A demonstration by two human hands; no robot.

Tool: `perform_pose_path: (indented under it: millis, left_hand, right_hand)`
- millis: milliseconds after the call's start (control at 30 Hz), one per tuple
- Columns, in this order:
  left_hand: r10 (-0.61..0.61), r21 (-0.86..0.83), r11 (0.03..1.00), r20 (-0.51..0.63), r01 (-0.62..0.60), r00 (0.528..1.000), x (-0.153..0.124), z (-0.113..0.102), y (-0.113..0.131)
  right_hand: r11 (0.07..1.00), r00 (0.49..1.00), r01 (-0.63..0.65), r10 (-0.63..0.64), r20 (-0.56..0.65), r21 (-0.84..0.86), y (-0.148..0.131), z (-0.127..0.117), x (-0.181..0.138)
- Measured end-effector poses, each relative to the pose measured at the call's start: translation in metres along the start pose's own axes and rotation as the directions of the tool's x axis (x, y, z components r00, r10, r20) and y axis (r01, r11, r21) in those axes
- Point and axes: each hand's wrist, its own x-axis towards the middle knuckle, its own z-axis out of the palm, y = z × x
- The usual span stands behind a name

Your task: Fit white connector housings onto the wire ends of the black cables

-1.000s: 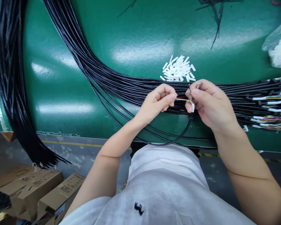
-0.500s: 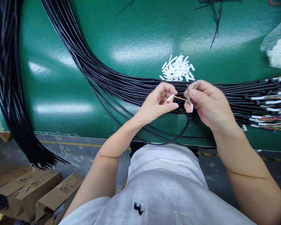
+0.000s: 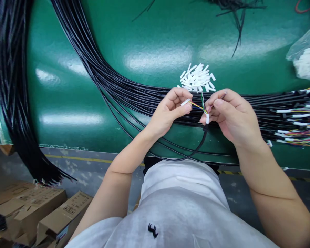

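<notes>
My left hand (image 3: 172, 110) is closed, thumb and fingers pinching thin coloured wires (image 3: 195, 105) with a short white sleeve (image 3: 185, 102) at their ends. These wires come out of a black cable (image 3: 203, 139), which loops below my hands and has another white sleeve (image 3: 207, 119) near its end. A green and a white wire (image 3: 202, 100) stand up between the hands. My right hand (image 3: 228, 112) is closed beside the cable end; a thin dark wire tip pokes out above its thumb. Just beyond my hands lies a pile of short white sleeves (image 3: 197, 77).
A thick bundle of black cables (image 3: 129, 84) runs under my hands across the green table (image 3: 105, 134). Sleeved wire ends (image 3: 297, 120) lie at right, below a plastic bag of white pieces (image 3: 308, 58). Another cable bundle (image 3: 11, 75) hangs over the left edge, above cardboard boxes (image 3: 38, 210).
The green and white wires now stand apart from my right fingers, pointing up. The cable end and its sleeve have shifted slightly left. My left hand keeps its pinch, a little further left.
</notes>
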Motion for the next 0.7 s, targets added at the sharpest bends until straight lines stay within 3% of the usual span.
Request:
perform_pose_path:
  millis: [200, 533, 700]
  left_hand:
    - [-0.052, -0.045, 0.998, 0.037, 0.053, 0.998, -0.001, 0.003, 0.002]
    - [0.109, 0.123, 0.985, 0.127, -0.124, 0.986, 0.002, -0.008, -0.008]
    - [0.151, 0.15, 0.975, 0.079, -0.161, 0.985, 0.004, -0.007, -0.007]
  right_hand:
    - [0.998, 0.997, 0.057, -0.056, 0.048, -0.003, 0.0, 0.001, -0.001]
    - [0.995, 0.997, 0.057, -0.053, 0.051, -0.082, 0.003, 0.0, 0.0]
    - [0.989, 0.993, 0.094, -0.086, 0.077, -0.111, 0.005, 0.0, 0.001]
